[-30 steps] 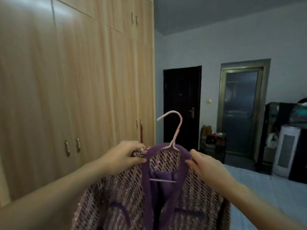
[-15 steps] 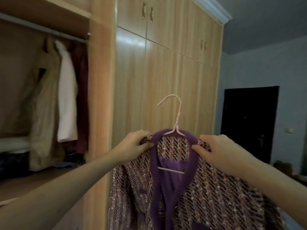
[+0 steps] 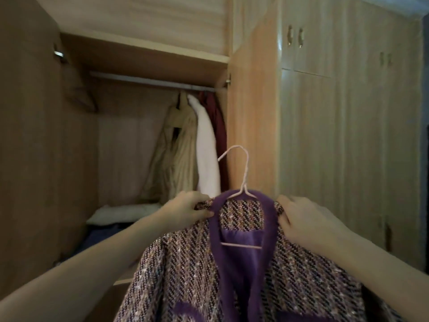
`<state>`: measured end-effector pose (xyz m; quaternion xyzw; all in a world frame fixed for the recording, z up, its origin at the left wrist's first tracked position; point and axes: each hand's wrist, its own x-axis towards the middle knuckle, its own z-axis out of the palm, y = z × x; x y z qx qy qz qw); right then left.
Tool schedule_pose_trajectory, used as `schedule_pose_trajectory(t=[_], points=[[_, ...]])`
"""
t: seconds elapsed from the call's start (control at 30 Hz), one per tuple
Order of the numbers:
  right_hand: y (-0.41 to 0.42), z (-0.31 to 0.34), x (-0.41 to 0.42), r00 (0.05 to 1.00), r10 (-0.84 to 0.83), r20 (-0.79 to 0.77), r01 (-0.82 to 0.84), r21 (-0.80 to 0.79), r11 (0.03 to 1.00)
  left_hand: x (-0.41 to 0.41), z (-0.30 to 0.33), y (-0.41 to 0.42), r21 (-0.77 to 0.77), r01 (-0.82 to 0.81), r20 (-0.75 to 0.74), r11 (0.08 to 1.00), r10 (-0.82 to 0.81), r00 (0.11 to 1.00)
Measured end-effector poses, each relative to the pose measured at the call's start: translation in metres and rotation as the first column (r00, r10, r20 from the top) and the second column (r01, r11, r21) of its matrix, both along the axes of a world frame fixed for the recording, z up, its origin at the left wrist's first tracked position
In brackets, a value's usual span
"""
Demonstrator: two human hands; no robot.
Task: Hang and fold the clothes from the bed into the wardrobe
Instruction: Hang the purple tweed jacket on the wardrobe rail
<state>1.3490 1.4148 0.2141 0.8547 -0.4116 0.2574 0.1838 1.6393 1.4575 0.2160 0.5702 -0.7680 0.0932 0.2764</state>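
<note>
left hand [image 3: 189,209] and right hand [image 3: 301,220] both pinched tight on tweed jacket [image 3: 185,270] shoulders, jacket on pink hanger [image 3: 242,180], open wardrobe [image 3: 253,126] ahead, rail [image 3: 148,80] above

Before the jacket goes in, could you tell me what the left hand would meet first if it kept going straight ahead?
Probably the white garment hanging just beyond the left hand; depth is unclear.

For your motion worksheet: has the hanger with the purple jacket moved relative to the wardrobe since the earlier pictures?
Yes. The hanger has moved left along the wardrobe, from the closed doors to the open compartment's rail.
</note>
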Motion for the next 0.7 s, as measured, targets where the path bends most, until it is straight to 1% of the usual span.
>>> schedule_pose_trajectory(t=[0.07, 0.13, 0.2, 0.27, 0.37, 0.47, 0.53, 0.6, 0.7], points=[[0.007, -0.001, 0.041, 1.0, 0.015, -0.009, -0.015, -0.038, 0.999, 0.034, 0.006, 0.022, 0.012, -0.057, 0.039, 0.998, 0.056, 0.998], [0.015, -0.003, 0.082, 0.999, 0.044, -0.019, -0.045, -0.071, 0.996, 0.07, 0.013, 0.042, 0.037, -0.117, 0.116, 0.992, 0.112, 0.987], [0.022, -0.004, 0.121, 0.997, 0.075, -0.03, -0.078, -0.105, 0.991, 0.103, 0.02, 0.062, 0.072, -0.199, 0.223, 0.977, 0.179, 0.958], [0.025, 0.0, 0.154, 0.994, 0.103, -0.029, -0.106, -0.145, 0.984, 0.134, 0.026, 0.074, 0.056, -0.286, 0.291, 0.957, 0.258, 0.921], [0.016, 0.012, 0.192, 0.993, 0.119, -0.01, -0.119, -0.183, 0.976, 0.167, 0.034, 0.082, -0.061, -0.406, 0.291, 0.912, 0.405, 0.867], [-0.006, 0.03, 0.221, 0.998, -0.007, 0.067, 0.024, -0.263, 0.964, 0.193, 0.048, 0.076, -0.209, -0.464, 0.254, 0.861, 0.506, 0.824], [-0.024, 0.044, 0.237, 0.99, -0.056, 0.132, 0.091, -0.274, 0.957, 0.209, 0.059, 0.066, -0.256, -0.497, 0.235, 0.829, 0.552, 0.8], [-0.043, 0.055, 0.253, 0.989, -0.029, 0.142, 0.068, -0.276, 0.959, 0.223, 0.07, 0.053, -0.271, -0.527, 0.226, 0.805, 0.586, 0.778], [-0.07, 0.065, 0.274, 0.986, 0.128, 0.106, -0.1, -0.239, 0.966, 0.245, 0.081, 0.029, -0.295, -0.565, 0.218, 0.771, 0.63, 0.746]])
